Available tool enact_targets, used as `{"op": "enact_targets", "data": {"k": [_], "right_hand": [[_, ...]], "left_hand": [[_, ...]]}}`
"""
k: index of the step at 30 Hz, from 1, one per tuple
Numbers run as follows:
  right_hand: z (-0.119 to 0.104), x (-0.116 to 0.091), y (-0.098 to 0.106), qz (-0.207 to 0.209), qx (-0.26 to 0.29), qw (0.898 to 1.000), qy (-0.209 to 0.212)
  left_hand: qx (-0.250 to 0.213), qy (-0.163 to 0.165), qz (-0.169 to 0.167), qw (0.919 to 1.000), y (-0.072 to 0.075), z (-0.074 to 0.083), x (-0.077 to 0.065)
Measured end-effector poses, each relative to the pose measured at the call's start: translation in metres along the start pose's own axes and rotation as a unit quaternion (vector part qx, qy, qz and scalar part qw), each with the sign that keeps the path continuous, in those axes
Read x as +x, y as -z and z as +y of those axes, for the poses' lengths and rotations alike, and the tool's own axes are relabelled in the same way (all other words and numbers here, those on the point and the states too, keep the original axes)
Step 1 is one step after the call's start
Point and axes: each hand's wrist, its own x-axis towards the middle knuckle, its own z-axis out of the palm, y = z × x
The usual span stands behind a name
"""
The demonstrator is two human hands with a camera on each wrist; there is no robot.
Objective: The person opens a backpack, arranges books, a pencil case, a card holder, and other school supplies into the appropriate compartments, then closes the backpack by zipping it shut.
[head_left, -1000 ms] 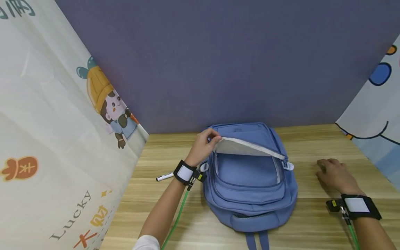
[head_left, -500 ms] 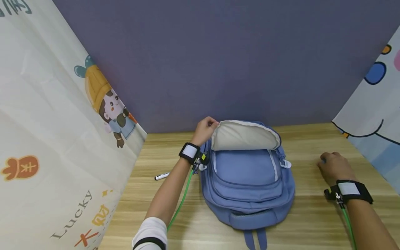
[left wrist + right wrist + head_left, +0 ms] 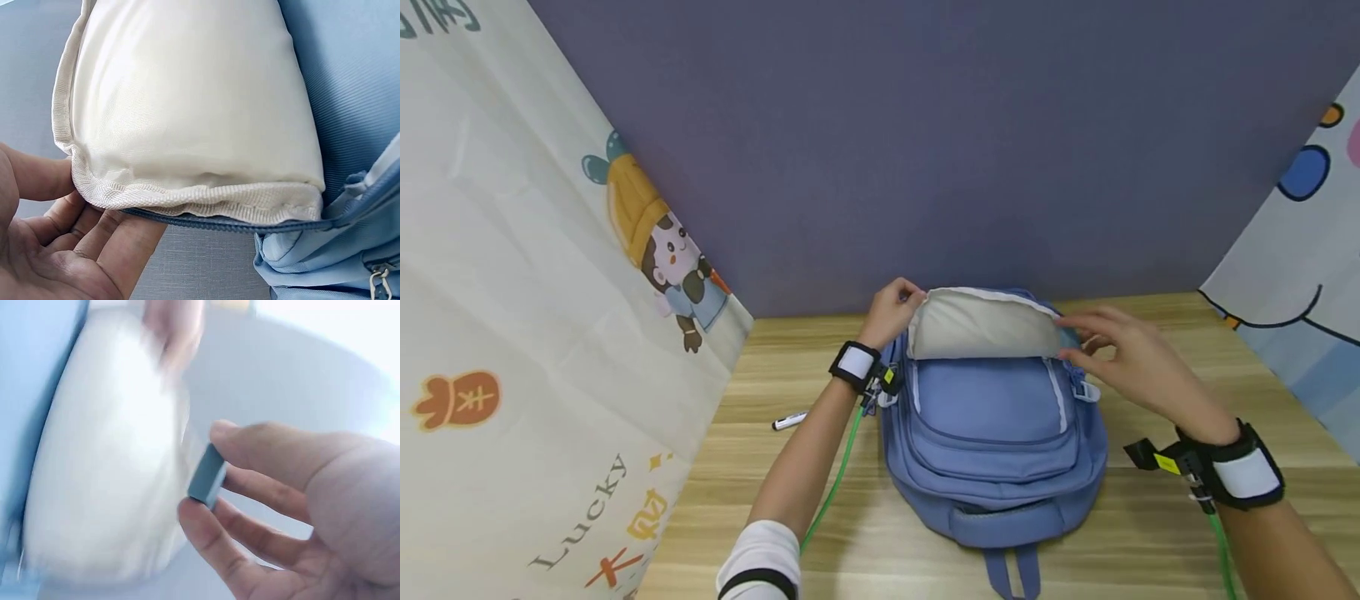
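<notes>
A blue backpack [image 3: 1000, 492] lies on the wooden table, its front pocket flap [image 3: 981, 325] folded up so the cream lining shows. My left hand [image 3: 886, 317] pinches the flap's upper left corner; in the left wrist view, the thumb is on the lining side [image 3: 194, 94] and the fingers are behind the edge. At the flap's right side, my right hand [image 3: 1138, 362] holds a small blue-green rectangular block [image 3: 207, 475] between thumb and fingertip. That block is close to the lining; blur hides whether they touch.
A white marker with a black end [image 3: 788, 421] lies left of the backpack, partly behind my left forearm. A grey-blue panel [image 3: 970, 150] stands behind the table [image 3: 820, 500]. Printed curtains [image 3: 512, 275] hang at both sides.
My left hand has lifted the pocket flap up and back, widening the opening. My right hand has come from the table at the right to the flap's right edge.
</notes>
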Motion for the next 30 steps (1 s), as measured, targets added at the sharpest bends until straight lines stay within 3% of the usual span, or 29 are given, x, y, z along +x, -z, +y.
{"op": "enact_targets", "data": {"k": [2,5,10,14,25,30], "right_hand": [[-0.027,0.013,-0.010,-0.020,0.008,0.998,0.054],[-0.049,0.031,-0.035,-0.077,0.020,0.992,0.096],[-0.049,0.043,-0.083,-0.165,0.005,0.981,0.104],[-0.041,0.043,-0.108,-0.187,-0.018,0.976,0.112],[-0.035,0.041,-0.116,-0.184,-0.018,0.975,0.127],[-0.045,0.041,-0.100,-0.171,-0.054,0.976,0.126]], "left_hand": [[-0.002,0.002,-0.001,1.0000,0.000,0.000,-0.001],[-0.005,0.003,0.007,1.0000,0.000,0.001,-0.001],[-0.011,-0.003,-0.005,0.9999,-0.003,0.002,-0.003],[-0.015,-0.011,-0.016,0.9997,-0.004,0.003,-0.005],[-0.018,-0.014,-0.009,0.9997,0.000,0.005,-0.009],[-0.019,-0.016,-0.008,0.9997,0.001,0.005,-0.014]]}}
